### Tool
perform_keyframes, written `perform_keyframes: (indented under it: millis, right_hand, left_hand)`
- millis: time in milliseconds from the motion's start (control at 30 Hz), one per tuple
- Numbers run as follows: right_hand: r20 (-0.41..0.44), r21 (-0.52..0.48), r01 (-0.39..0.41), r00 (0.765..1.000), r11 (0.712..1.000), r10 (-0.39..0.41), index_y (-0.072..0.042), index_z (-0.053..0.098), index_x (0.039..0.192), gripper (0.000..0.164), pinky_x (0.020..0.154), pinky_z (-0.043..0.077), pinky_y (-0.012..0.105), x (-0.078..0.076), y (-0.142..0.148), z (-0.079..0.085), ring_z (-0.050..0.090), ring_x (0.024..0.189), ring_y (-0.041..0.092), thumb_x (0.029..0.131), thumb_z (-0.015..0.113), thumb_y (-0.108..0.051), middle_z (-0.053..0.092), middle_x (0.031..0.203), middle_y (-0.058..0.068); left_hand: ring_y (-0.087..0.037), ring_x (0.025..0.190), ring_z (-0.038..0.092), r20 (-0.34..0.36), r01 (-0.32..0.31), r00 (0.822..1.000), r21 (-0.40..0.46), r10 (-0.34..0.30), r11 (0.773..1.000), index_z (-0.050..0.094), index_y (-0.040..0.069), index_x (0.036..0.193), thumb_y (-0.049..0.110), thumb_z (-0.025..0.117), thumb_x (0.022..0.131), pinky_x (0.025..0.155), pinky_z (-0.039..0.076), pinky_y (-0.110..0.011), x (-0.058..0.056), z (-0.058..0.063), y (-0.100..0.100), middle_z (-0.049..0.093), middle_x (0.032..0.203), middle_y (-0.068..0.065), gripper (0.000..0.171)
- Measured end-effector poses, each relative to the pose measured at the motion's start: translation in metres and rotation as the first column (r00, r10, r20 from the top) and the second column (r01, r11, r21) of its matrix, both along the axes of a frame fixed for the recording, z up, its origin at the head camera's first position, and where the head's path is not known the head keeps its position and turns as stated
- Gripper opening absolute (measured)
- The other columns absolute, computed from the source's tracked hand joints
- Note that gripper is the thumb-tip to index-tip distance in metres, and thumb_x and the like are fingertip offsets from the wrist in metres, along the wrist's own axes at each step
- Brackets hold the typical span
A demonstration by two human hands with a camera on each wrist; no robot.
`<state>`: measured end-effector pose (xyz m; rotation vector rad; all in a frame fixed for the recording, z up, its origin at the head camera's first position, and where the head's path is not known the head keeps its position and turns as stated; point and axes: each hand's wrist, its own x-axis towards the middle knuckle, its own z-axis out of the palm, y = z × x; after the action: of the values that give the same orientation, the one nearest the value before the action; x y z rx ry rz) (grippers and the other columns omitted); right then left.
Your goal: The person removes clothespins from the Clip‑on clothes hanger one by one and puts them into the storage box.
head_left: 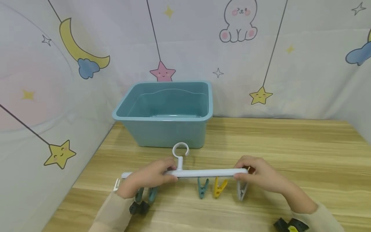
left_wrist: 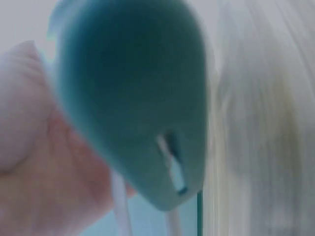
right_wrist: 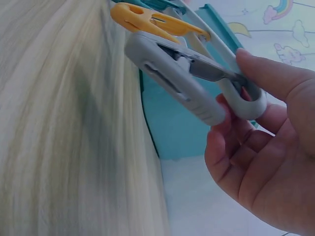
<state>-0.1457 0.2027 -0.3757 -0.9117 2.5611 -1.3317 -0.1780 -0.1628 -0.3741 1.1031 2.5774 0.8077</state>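
A white clip hanger (head_left: 203,173) is held level above the table, its hook (head_left: 181,149) pointing up. My left hand (head_left: 150,174) grips the bar just left of the hook, and my right hand (head_left: 261,174) pinches its right end between thumb and fingers. Under the bar hang a teal clip (head_left: 203,188), a yellow clip (head_left: 219,188) and, beside my right fingers, a grey clip (head_left: 242,190). Teal clips (head_left: 152,194) also hang below my left hand, partly hidden by it; one (left_wrist: 133,98) fills much of the left wrist view. A white clip (head_left: 117,184) shows at the left end.
Behind the hanger, a teal plastic bin (head_left: 163,132) stands on the wood-grain table (head_left: 290,145), its mouth facing up. A printed cloth (head_left: 191,42) with stars and a moon hangs along the back and sides.
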Motion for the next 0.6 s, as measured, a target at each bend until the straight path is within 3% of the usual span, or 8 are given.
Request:
perform_keyframes:
  millis: [200,433,600]
  right_hand:
    - [0.079,-0.132,0.009,0.997,0.991,0.001,-0.011,0.068,0.098,0.007,0.058,0.046,0.025,0.000,0.002,0.003,0.052,0.069,0.010,0.091,0.066,-0.010,0.061,0.089,-0.002]
    - [0.171,-0.181,0.039,0.985,0.983,-0.008,0.003,0.064,0.109,0.019,0.064,0.055,0.030,0.003,0.004,0.010,0.059,0.072,0.008,0.094,0.061,-0.009,0.064,0.087,0.002]
    - [0.158,-0.210,0.054,0.987,0.976,-0.020,0.005,0.064,0.109,0.019,0.064,0.055,0.029,0.007,0.003,0.015,0.060,0.073,0.008,0.093,0.062,-0.006,0.064,0.088,-0.002]
  left_hand:
    - [-0.007,0.077,0.048,-0.045,-0.006,0.999,0.049,0.008,0.999,0.057,0.010,0.093,0.023,0.069,0.090,0.069,0.045,-0.024,0.002,0.005,-0.003,0.055,0.088,0.004,0.019]
    - [-0.006,0.074,0.049,-0.058,-0.025,0.998,0.058,0.029,0.998,0.060,0.006,0.098,0.021,0.068,0.091,0.068,0.045,-0.024,0.005,0.013,-0.004,0.059,0.086,0.003,0.019]
    - [-0.006,0.072,0.049,-0.049,-0.042,0.998,0.059,0.045,0.997,0.060,0.006,0.098,0.022,0.068,0.091,0.065,0.045,-0.023,0.008,0.018,-0.003,0.060,0.084,0.003,0.019]
